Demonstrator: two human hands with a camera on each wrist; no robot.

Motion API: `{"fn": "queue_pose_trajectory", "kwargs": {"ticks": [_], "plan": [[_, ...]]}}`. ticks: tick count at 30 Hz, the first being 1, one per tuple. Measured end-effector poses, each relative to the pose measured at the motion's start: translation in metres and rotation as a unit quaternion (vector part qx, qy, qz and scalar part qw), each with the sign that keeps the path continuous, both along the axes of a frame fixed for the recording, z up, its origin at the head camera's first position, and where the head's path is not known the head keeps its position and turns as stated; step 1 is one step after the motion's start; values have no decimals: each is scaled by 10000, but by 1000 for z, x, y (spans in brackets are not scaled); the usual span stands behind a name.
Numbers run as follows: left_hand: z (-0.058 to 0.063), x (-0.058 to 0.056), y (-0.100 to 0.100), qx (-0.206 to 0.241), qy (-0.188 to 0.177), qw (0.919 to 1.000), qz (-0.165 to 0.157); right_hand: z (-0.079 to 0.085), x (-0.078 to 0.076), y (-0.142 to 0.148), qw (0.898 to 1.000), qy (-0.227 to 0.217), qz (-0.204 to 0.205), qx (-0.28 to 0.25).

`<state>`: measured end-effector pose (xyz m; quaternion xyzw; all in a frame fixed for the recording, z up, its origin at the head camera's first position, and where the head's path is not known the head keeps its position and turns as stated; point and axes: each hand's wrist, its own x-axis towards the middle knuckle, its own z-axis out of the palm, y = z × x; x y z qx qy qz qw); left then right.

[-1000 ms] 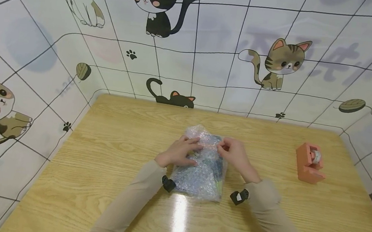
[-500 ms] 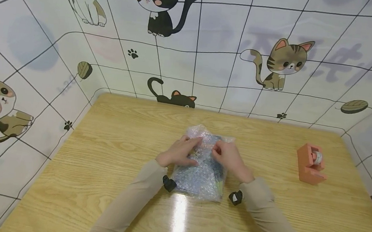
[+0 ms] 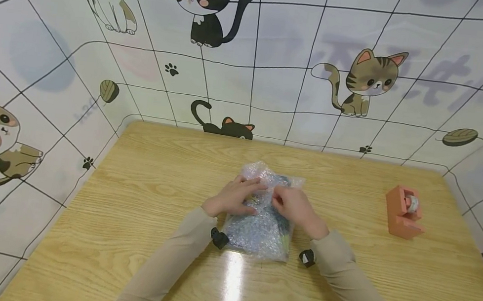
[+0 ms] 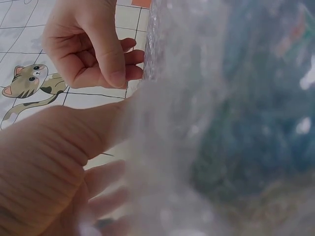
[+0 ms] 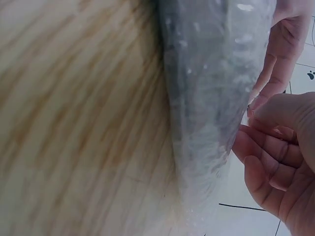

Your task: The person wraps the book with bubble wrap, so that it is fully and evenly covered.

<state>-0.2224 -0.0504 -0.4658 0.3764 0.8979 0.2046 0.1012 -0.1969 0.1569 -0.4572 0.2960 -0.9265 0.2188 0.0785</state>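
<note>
A flat package in clear bubble wrap [image 3: 257,232] lies on the wooden table, with blue and green colours showing through the wrap. My left hand [image 3: 234,197] rests spread on its left half, thumb and fingers pointing right. From the right, my right hand [image 3: 295,205] reaches over the package with curled fingers. In the right wrist view its thumb [image 5: 275,114] and fingers are at the wrap's surface, close to the left hand's fingers [image 5: 280,64]. Whether the right fingertips pinch a bit of wrap or only press on it cannot be made out.
An orange tape dispenser [image 3: 403,212] with a roll in it stands at the right of the wooden table [image 3: 162,176]. Behind and beside the table hangs a white sheet [image 3: 275,90] printed with cartoon cats.
My right hand has moved left across the top of the package, from near its right edge toward the left fingers. The left hand stays in place.
</note>
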Motion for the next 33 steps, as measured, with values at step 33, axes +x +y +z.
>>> {"fn": "queue_pose_trajectory", "kwargs": {"ticks": [33], "plan": [[5, 2, 2, -294, -159, 9993, 188, -8, 7, 6, 9954, 708, 577, 274]]}}
